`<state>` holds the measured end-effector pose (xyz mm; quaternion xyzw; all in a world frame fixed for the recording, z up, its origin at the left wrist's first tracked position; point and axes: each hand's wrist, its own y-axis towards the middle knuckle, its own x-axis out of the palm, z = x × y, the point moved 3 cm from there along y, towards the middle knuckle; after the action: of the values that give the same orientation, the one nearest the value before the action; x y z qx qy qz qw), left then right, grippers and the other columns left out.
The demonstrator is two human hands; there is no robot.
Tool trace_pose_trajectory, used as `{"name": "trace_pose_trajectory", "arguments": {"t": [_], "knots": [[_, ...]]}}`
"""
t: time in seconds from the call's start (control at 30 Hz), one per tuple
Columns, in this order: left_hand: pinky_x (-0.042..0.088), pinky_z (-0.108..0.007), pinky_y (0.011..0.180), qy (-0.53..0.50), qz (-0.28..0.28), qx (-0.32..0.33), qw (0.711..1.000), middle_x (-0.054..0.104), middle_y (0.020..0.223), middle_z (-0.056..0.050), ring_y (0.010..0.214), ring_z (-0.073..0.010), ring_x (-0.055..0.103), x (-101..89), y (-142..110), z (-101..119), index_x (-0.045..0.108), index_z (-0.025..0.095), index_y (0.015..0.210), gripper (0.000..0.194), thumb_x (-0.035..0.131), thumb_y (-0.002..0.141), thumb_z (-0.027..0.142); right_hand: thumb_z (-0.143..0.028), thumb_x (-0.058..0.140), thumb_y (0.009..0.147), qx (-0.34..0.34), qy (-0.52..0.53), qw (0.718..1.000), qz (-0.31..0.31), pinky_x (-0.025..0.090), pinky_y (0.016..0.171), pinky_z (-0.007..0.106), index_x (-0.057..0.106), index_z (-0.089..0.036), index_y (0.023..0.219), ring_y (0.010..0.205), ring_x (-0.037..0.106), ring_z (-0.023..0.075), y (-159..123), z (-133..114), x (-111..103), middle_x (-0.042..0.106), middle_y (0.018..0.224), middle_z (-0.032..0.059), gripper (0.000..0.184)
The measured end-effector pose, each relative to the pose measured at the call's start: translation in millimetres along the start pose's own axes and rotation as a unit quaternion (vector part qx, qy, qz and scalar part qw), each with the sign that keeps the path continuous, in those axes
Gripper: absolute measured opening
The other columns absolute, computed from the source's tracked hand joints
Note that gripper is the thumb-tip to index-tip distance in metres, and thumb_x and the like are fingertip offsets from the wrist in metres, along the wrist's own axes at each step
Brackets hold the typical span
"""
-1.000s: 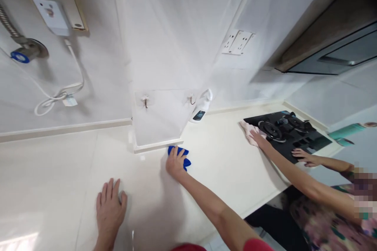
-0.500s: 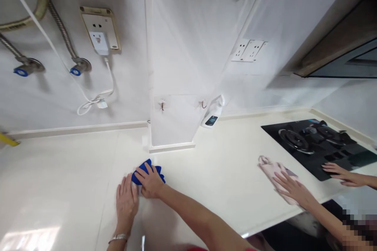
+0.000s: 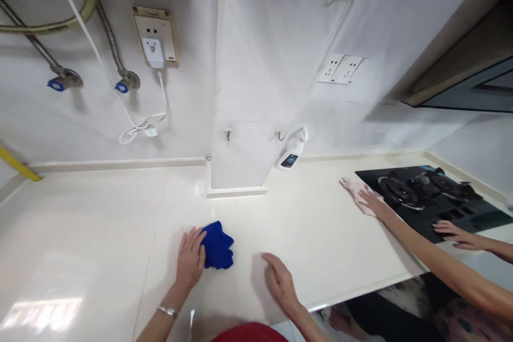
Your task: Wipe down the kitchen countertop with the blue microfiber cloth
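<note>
A blue cloth (image 3: 217,246) with a wavy edge lies bunched on the white countertop (image 3: 108,235). My left hand (image 3: 191,257), a silver bracelet on its wrist, rests flat at the cloth's left edge, its fingertips touching the fabric. To the right of the cloth, and apart from it, my right hand (image 3: 281,283) hovers low over the counter with fingers stretched and nothing in them. Further right, another person's hand (image 3: 372,202) presses a pale pink cloth (image 3: 356,189) on the counter beside the stove.
A black gas stove (image 3: 433,192) is set into the counter at right; the person's other hand (image 3: 455,234) lies over its front edge. A white bottle (image 3: 292,149) stands beside the wall pillar (image 3: 248,160). A yellow pipe (image 3: 20,163) comes down at far left.
My right hand has come off the blue cloth and moved right. My left hand has shifted right onto its edge, and the cloth is more spread. The other person's pink cloth has moved back.
</note>
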<state>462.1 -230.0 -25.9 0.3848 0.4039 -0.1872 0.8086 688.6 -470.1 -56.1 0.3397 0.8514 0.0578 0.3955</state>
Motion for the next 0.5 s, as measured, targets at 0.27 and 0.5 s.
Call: {"name": "trace_pose_trajectory", "arguments": {"t": [0.27,0.5], "knots": [[0.029,-0.064,0.119,0.051,-0.04,0.028,0.998,0.052,0.146,-0.015,0.146,-0.0367,0.034,8.3,-10,50,0.067,0.025,0.125,0.036,0.057,0.091,0.03,-0.015,0.041,0.094,-0.053,-0.118,0.99,0.05,0.057,0.099,0.05,0.064,-0.023,0.118,0.124,0.061,0.0252,-48,1,-18,0.065,0.129,0.0115,0.034],[0.032,-0.059,0.119,0.019,-0.102,0.062,0.993,0.051,0.15,-0.008,0.146,-0.0318,0.036,2.8,2,-11,0.067,0.032,0.126,0.035,0.055,0.093,0.034,-0.011,0.042,0.088,-0.002,-0.192,0.98,0.055,0.054,0.097,0.05,0.06,-0.023,0.113,0.12,0.062,0.0262,-41,-12,-7,0.065,0.125,0.0109,0.033]]}}
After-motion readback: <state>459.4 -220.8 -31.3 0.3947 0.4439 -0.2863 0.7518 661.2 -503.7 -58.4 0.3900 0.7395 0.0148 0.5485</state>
